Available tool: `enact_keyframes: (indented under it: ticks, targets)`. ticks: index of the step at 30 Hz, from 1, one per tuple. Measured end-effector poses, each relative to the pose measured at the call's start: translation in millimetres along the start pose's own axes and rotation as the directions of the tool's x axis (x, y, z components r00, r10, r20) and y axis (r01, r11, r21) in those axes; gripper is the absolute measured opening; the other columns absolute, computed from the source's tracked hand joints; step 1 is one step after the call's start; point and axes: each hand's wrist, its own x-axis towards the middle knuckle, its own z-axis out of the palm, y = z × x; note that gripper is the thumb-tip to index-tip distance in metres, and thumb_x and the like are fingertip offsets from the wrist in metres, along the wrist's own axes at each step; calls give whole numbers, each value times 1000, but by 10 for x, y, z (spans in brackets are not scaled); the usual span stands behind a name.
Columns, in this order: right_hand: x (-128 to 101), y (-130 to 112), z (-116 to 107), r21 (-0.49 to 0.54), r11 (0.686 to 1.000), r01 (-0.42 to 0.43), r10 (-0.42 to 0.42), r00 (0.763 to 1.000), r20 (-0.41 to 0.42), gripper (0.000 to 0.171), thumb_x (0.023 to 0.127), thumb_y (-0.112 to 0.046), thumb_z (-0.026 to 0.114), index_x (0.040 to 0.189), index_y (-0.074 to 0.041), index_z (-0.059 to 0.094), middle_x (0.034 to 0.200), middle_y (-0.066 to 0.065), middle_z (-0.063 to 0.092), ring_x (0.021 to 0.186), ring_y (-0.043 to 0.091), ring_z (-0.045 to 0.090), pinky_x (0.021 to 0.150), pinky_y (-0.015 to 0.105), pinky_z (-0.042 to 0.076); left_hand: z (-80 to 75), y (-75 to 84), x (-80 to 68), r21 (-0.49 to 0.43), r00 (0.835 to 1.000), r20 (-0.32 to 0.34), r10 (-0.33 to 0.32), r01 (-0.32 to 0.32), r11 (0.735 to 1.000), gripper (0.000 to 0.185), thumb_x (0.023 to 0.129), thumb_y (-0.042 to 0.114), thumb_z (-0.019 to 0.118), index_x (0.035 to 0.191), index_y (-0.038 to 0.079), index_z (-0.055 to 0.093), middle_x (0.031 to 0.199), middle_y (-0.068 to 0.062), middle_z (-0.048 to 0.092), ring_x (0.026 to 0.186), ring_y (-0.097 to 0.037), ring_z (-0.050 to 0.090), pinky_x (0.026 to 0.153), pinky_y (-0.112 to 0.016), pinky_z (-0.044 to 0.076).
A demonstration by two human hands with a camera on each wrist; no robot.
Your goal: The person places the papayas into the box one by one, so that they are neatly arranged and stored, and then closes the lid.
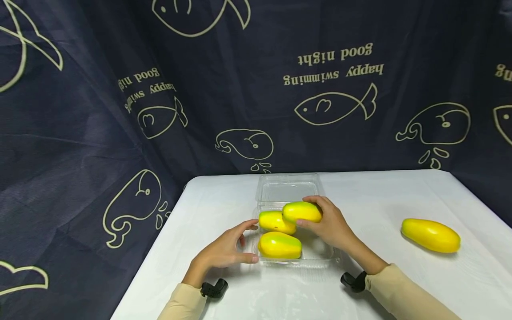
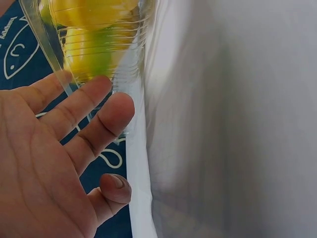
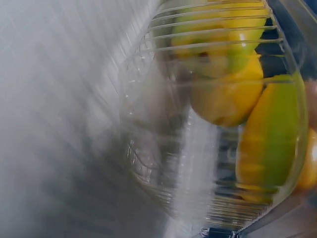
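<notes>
- The right hand [image 1: 330,224] curls its fingers round a yellow-green mango [image 1: 302,211], holding it just above the clear plastic clamshell tray [image 1: 320,254].
- That held mango lies across the far mango [image 1: 275,222] in the tray, touching it.
- A near mango [image 1: 280,245] lies in the tray's front part, just below the far one.
- The left hand [image 1: 224,251] sits at the tray's left side, fingers spread and loosely bent, thumb against the tray's front-left corner, gripping nothing; in the left wrist view its fingertips [image 2: 101,87] reach the ribbed clear wall.
- The tray's open lid [image 1: 287,188] lies flat behind the tray.
- A fourth mango [image 1: 430,235] lies on the white table [image 1: 400,195], well apart to the tray's right.
- A dark blue cloth with fish drawings [image 1: 336,108] hangs behind the table.
</notes>
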Motion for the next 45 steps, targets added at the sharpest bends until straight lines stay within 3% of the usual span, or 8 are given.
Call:
enact_keyframes:
  ticks: [16,31,45]
  targets:
    - [-23,51,-14,-50,998,37,-37,999,5,72,77,-47,85,134,-14,57,127,8,60,107,24,61,89,42,49,4,6,-2,6,1000,-5,-10,10,1000,95,80,49,82,157,34,28,149,11,50,98,-18,57,83,-31,47]
    - [-59,126,-55,-98,993,63,-62,998,17,73,75,-43,88,133,-13,57,131,8,59,122,30,58,99,51,48,0,3,2,10,1000,-3,-15,15,1000,95,80,50,81,157,37,28,150,12,48,98,-16,56,84,-31,47]
    - [-101,181,-74,-131,988,77,-75,997,18,73,74,-39,89,134,-11,57,133,10,58,125,33,57,102,53,48,3,1,8,13,1000,4,-22,22,1000,95,80,51,81,157,38,26,150,12,48,98,-16,56,84,-31,47]
